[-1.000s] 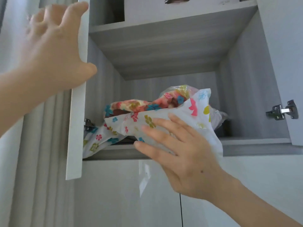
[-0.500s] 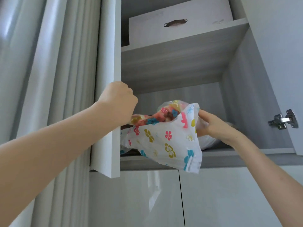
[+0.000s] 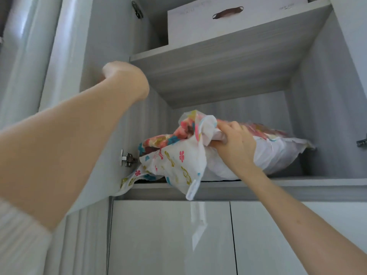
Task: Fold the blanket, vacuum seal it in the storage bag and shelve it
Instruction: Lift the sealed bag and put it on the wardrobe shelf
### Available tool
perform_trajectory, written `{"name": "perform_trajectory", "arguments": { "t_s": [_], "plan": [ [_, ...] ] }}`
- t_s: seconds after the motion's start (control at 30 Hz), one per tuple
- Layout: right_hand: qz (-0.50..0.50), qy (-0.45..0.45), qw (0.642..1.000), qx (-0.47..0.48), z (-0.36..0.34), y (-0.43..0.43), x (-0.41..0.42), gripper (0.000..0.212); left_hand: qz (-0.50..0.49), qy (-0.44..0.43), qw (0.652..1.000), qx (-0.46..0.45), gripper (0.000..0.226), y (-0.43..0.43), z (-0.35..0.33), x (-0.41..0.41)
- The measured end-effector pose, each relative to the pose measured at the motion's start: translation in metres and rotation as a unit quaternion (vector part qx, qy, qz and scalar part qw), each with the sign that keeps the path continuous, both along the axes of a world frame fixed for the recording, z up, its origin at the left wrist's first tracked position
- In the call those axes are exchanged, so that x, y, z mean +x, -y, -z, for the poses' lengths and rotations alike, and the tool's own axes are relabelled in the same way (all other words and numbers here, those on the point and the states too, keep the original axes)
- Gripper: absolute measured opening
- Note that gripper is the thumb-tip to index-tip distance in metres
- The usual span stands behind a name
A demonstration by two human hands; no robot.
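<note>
Grey wood-look cupboard (image 3: 327,120) fills the view, seen from below, w/ its doors swung open. Inside sits a flat grey shelf (image 3: 278,187), & on it lies the clear plastic storage bag w/ small coloured flowers printed on it (image 3: 174,165). Bag holds the folded blanket w/ red, yellow & blue flower pattern (image 3: 168,140), squashed flat inside. Most of the bag is on the shelf, but its front left corner hangs down over the shelf edge. A white plastic slider clip (image 3: 193,188) at the bag's edge dangles there too.

Right hand (image 3: 234,147) is up on the bag, near the middle top. Its fingers are curled tight round a bunched fold of the plastic, gripping it.

Left hand (image 3: 121,76) is raised high on the left, by the open grey cupboard door (image 3: 103,46). Only the back of it & the wrist show, & it is blurry, so can't tell if it holds the door or how its fingers lie. A pale ribbed sleeve (image 3: 17,241) shows at the bottom left.

A silver metal hinge (image 3: 127,157) sits on the left wall, just beside the bag. Higher up, a 2nd grey shelf (image 3: 218,64) carries a white box w/ a brown handle (image 3: 228,22). Below are shiny white lower doors (image 3: 168,235), closed.
</note>
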State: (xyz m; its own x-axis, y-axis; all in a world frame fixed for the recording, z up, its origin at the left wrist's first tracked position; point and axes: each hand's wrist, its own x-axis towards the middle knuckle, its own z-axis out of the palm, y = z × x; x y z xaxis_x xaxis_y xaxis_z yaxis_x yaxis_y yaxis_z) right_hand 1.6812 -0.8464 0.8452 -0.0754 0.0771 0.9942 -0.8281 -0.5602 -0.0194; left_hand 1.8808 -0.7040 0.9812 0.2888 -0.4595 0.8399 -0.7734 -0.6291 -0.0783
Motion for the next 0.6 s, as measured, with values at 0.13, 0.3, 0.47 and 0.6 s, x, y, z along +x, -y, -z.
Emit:
{"name": "perform_trajectory", "arguments": {
  "t_s": [0.13,0.3,0.47,0.6],
  "plan": [
    [0.04,-0.003,0.997,-0.069,-0.008,0.01,0.031,0.046,0.361,-0.231,0.903,-0.01,0.056,0.028,-0.001,-0.008],
    [-0.071,-0.086,0.993,-0.023,-0.012,0.004,0.03,0.055,0.442,-0.202,0.821,0.298,0.087,0.046,0.024,-0.048],
    [-0.065,-0.207,0.942,0.257,-0.014,0.032,-0.089,0.104,0.356,-0.165,0.842,0.37,0.118,0.053,0.024,-0.049],
    [0.263,-0.206,0.882,0.331,-0.006,0.093,-0.139,0.125,0.223,-0.008,0.903,0.367,0.127,0.062,0.04,-0.054]
  ]
}}
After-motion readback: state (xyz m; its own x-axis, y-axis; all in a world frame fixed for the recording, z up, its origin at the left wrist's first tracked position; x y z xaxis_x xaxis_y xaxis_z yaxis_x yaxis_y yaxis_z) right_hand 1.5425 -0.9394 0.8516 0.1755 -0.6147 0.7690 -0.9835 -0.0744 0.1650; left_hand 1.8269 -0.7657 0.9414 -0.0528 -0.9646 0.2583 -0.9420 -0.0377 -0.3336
